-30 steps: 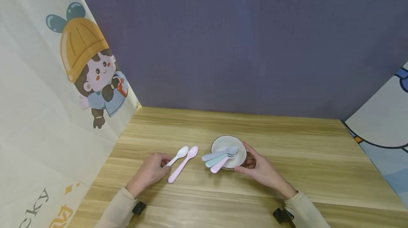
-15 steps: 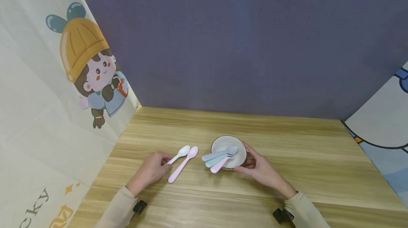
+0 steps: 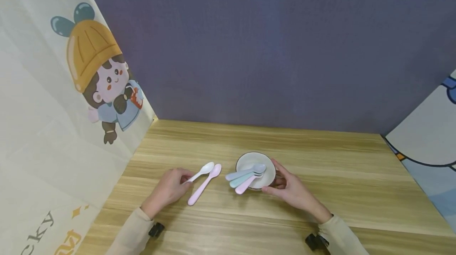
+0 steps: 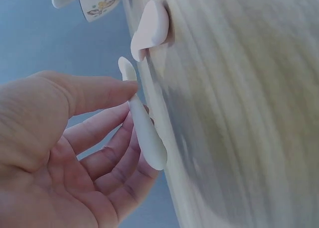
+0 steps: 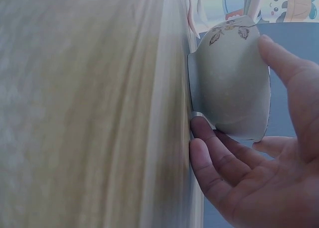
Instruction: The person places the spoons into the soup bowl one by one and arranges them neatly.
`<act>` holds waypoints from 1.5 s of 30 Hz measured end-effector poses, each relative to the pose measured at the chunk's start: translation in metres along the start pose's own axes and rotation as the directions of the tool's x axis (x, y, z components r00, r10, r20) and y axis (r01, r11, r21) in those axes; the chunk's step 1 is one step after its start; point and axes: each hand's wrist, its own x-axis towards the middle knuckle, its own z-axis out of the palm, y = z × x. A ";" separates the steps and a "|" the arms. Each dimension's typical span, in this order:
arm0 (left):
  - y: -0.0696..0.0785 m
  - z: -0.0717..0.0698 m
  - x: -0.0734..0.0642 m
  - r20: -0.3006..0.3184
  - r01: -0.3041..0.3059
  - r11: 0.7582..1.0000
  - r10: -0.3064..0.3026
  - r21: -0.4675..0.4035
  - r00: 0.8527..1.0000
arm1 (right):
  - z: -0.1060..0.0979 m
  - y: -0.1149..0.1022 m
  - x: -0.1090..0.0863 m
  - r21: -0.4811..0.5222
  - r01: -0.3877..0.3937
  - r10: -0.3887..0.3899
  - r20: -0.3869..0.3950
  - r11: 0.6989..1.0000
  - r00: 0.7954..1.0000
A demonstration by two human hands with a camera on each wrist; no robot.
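My left hand point(image 3: 171, 187) pinches a white spoon point(image 3: 204, 169) by its handle between thumb and fingers. In the left wrist view that spoon point(image 4: 148, 136) is raised off the tabletop, its rounded handle end towards the palm. Just right of it a pink spoon point(image 3: 204, 186) lies on the table. My right hand point(image 3: 293, 191) holds a small white bowl point(image 3: 246, 161) from its right side, thumb at the rim and fingers round the wall below. Inside the bowl rest a blue-grey spoon point(image 3: 239, 174), a teal spoon point(image 3: 238, 181) and another pink spoon point(image 3: 244, 185), handles jutting over the left rim.
The wood-grain table point(image 3: 228, 227) meets a dark blue-grey panel point(image 3: 263, 49) at the back. On the left stands a pale sheet point(image 3: 39, 100) printed with a cartoon child; another printed sheet point(image 3: 424, 136) stands at the right. A black wrist camera point(image 3: 156, 230) sits at the left cuff.
The white spoon in my left hand has shifted slightly right and away from me, so its bowl end is closer to the loose pink spoon. My right hand and the bowl have stayed put.
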 end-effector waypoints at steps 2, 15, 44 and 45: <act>0.001 -0.001 0.001 0.001 -0.006 1.000 0.006 -0.004 1.000 | 0.000 0.000 0.000 -0.003 -0.002 0.002 -0.002 1.000 1.000; 0.004 -0.002 0.005 -0.021 -0.042 0.998 0.043 0.036 0.999 | 0.000 0.001 0.001 0.008 0.025 -0.025 0.003 1.000 1.000; 0.028 -0.002 0.015 0.010 -0.075 0.997 0.075 0.028 0.997 | -0.001 0.002 0.001 0.011 0.019 -0.019 0.014 1.000 1.000; 0.029 -0.002 0.015 0.014 -0.074 0.997 0.074 0.028 0.997 | -0.001 0.002 0.000 0.010 0.021 -0.021 0.014 1.000 1.000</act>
